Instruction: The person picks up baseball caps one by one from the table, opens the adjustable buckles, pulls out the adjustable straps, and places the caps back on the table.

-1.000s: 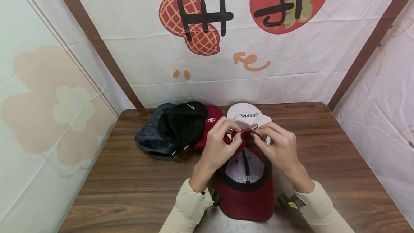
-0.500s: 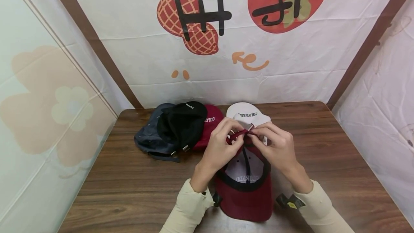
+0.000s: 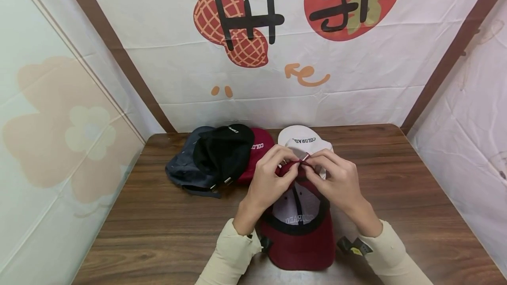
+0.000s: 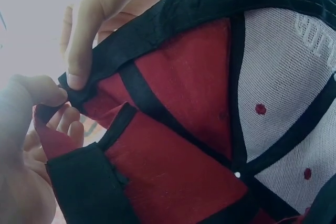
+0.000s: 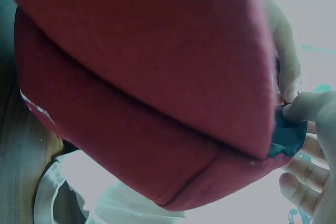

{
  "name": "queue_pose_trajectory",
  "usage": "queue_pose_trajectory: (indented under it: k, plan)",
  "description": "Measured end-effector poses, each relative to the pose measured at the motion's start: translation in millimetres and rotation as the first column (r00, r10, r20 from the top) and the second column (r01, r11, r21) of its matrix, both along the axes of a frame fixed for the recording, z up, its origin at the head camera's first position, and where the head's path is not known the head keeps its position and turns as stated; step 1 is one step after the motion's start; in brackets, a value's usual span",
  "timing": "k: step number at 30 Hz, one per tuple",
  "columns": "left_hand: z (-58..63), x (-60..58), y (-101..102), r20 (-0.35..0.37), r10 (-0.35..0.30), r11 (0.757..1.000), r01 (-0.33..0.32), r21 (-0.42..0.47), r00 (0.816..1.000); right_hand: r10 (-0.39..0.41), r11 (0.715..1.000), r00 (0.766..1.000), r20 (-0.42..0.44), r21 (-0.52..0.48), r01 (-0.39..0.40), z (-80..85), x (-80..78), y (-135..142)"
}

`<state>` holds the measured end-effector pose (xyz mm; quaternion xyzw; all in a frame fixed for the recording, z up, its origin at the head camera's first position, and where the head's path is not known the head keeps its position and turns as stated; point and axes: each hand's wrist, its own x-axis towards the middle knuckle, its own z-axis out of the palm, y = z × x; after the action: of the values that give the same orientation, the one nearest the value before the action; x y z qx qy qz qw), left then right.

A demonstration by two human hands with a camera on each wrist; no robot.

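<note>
In the head view a maroon baseball cap [image 3: 303, 250] lies crown down, its brim toward me and its pale mesh lining facing up. My left hand [image 3: 271, 179] pinches the maroon back strap [image 3: 289, 168] between thumb and fingers. Opposite, my right hand [image 3: 336, 179] pinches the strap's other side, close to a small metal buckle [image 3: 306, 156]. The fingertips of both hands nearly meet there. The left wrist view shows the left thumb and fingers [image 4: 47, 95] on the strap end, with the right thumb [image 4: 81, 59] on the dark inner band. Fingers partly hide the buckle.
Left of the hands are a black cap [image 3: 223, 155], a dark blue cap [image 3: 182, 168] and another maroon cap [image 3: 259, 146], overlapping. A white cap [image 3: 299, 137] sits just behind the hands. All are on a wooden table [image 3: 158, 232], with a printed cloth [image 3: 356, 82] behind.
The hands have drawn slightly closer together at the strap, and the buckle has shifted a little down and left. The right hand has moved slightly left. The other caps are still.
</note>
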<state>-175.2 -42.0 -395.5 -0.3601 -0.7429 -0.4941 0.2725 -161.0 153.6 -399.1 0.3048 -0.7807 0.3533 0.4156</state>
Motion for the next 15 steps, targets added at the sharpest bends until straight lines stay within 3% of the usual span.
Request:
queue_pose_trajectory:
  k: [15]
  plan:
    - [-4.9,0.0,-1.9,-0.004,0.0,1.0,0.0,0.001,1.0,-0.033,0.999,0.999,-0.004,0.02,0.033,-0.2,0.6,-1.8]
